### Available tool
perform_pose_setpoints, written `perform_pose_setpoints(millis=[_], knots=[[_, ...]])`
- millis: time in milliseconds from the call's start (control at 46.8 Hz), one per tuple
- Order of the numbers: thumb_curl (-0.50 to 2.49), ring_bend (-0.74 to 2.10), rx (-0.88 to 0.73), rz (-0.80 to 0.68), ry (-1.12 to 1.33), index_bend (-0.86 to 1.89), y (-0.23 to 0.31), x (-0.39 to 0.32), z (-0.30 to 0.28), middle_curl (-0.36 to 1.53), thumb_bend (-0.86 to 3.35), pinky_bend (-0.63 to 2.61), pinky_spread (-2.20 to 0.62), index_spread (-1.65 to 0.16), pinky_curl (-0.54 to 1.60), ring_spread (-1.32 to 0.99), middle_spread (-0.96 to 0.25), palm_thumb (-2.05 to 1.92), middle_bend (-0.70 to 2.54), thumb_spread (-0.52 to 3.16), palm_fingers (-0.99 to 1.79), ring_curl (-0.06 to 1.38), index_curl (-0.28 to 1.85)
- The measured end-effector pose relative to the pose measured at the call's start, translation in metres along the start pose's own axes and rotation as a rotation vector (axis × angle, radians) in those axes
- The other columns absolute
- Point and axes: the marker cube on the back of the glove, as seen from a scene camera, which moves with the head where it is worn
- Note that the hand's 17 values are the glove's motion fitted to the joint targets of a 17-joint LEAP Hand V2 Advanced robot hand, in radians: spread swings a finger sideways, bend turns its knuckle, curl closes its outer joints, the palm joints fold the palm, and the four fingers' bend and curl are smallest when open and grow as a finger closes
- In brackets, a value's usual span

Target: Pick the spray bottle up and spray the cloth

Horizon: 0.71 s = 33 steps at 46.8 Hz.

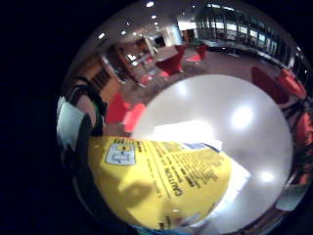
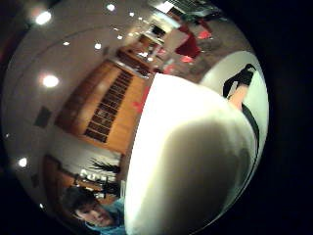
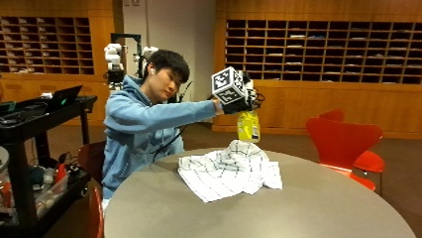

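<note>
Outside view: we find the gloved right hand (image 3: 238,103) raised above the round surface (image 3: 316,208), closed round the upper part of the yellow spray bottle (image 3: 248,126). The bottle hangs upright, its base just above the peak of the checked cloth (image 3: 231,169), which lies bunched on the surface near the person. Whether a finger sits on the trigger is hidden from us.

Little finger side palm view: the yellow label of the spray bottle (image 1: 161,183) fills the near field, close to the palm, with the cloth (image 1: 188,132) and the pale surface (image 1: 234,117) beyond it.

Thumb side palm view: a white rounded body, which we take for the bottle's upper part (image 2: 190,156), blocks most of the view; a fingertip (image 2: 238,95) shows at its edge.

Risk, in our judgement: we cannot see the nozzle's direction. If it faces away from the cloth, the spray will land on the surface or pass beyond it. Held this close over the peak, it may also wet only one fold.
</note>
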Motion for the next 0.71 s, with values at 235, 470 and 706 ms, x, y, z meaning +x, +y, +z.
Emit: perform_pose_setpoints(millis=[235, 470, 706], knots=[[0.75, 0.53, 0.107, 0.047, -0.375, 0.31, -0.002, -0.043, 0.086, 0.48, -0.04, 0.38, -0.3, -0.23, 0.38, -0.21, -0.16, 0.99, 0.52, 0.09, 1.33, 0.45, 0.51], [0.75, 0.52, 0.089, 0.194, -0.503, 0.27, 0.004, -0.034, 0.172, 0.48, -0.04, 0.38, -0.28, -0.22, 0.38, -0.2, -0.15, 0.99, 0.49, 0.11, 1.31, 0.45, 0.51], [0.74, 0.5, 0.022, 0.242, -0.463, 0.23, 0.016, -0.013, 0.219, 0.48, -0.04, 0.39, -0.28, -0.22, 0.39, -0.2, -0.15, 0.98, 0.47, 0.16, 1.3, 0.45, 0.5]])
